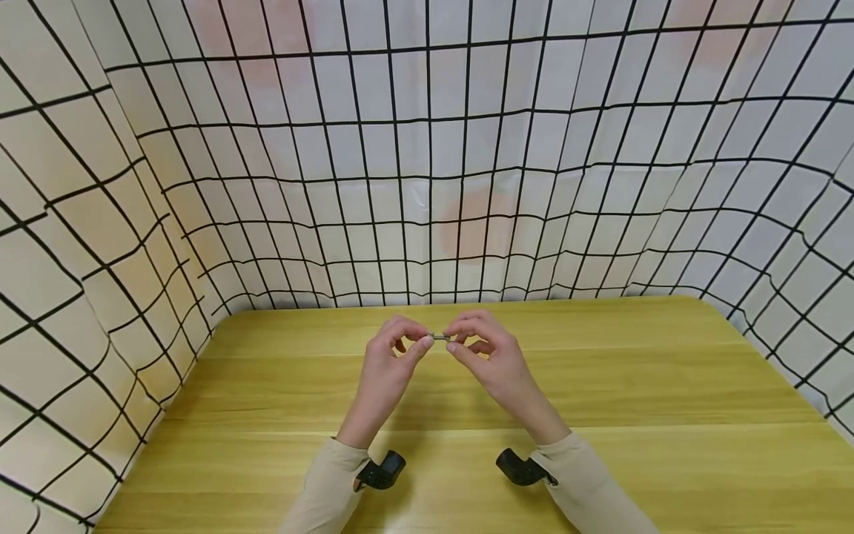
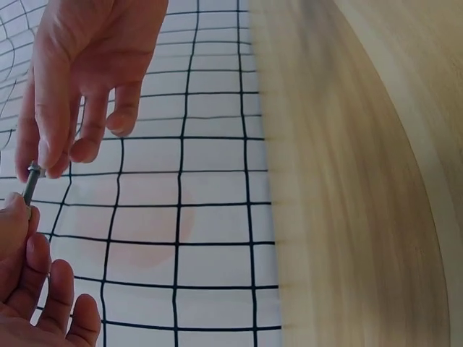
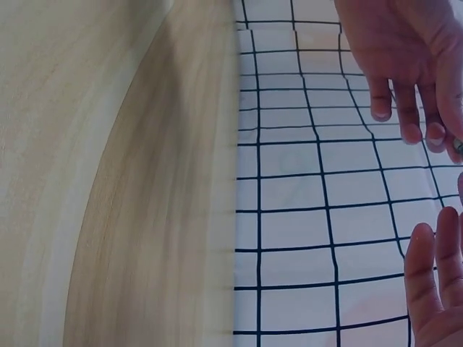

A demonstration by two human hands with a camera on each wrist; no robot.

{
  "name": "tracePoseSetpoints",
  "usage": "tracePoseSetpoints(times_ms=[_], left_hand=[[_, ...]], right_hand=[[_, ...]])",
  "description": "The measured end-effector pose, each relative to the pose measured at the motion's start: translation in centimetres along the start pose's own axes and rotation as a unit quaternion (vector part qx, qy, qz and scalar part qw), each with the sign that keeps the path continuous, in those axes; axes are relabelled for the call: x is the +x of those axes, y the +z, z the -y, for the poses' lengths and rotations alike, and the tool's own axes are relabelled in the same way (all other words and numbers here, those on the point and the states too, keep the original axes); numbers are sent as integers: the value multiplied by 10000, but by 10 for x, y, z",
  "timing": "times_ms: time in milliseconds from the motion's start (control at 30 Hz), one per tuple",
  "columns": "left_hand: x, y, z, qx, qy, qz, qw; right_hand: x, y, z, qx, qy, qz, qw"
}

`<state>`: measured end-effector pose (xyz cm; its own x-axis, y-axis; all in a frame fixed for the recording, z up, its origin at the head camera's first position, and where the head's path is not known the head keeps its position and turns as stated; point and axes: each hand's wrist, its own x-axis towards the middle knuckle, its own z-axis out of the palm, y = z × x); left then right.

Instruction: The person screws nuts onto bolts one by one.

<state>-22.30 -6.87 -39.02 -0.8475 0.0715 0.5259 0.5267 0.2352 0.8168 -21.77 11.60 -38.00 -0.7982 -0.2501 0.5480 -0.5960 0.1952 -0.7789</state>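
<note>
A small metal bolt (image 1: 439, 337) lies nearly level between my two hands above the table. My left hand (image 1: 394, 356) pinches its left end between thumb and index finger. My right hand (image 1: 490, 360) has thumb and index fingertips at the other end, pinching there. In the left wrist view the bolt (image 2: 30, 184) shows a bare shank and a wider part near the right hand (image 2: 94, 65). The left hand (image 2: 29, 282) covers its other end. Only a bit of metal shows at the right edge of the right wrist view, by the left hand (image 3: 412, 58).
A wooden table (image 1: 267, 415) spreads under both hands. White sheeting with a black grid (image 1: 373, 148) rises behind it and along both sides. Black wrist cameras (image 1: 382, 470) sit at the inner edges of the beige sleeves (image 1: 327, 482).
</note>
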Motion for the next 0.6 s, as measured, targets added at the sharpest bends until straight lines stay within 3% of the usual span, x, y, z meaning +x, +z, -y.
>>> tracePoseSetpoints(times_ms=[200,400,600], left_hand=[[-1,1,1,26,60,27,10000],[-1,2,1,-139,156,74,9998],[-1,4,-2,-224,56,126,9997]], right_hand=[[1,1,-22,7,59,-81,10000],[0,2,-25,46,189,-48,9998],[-1,3,-26,367,287,0,9989]])
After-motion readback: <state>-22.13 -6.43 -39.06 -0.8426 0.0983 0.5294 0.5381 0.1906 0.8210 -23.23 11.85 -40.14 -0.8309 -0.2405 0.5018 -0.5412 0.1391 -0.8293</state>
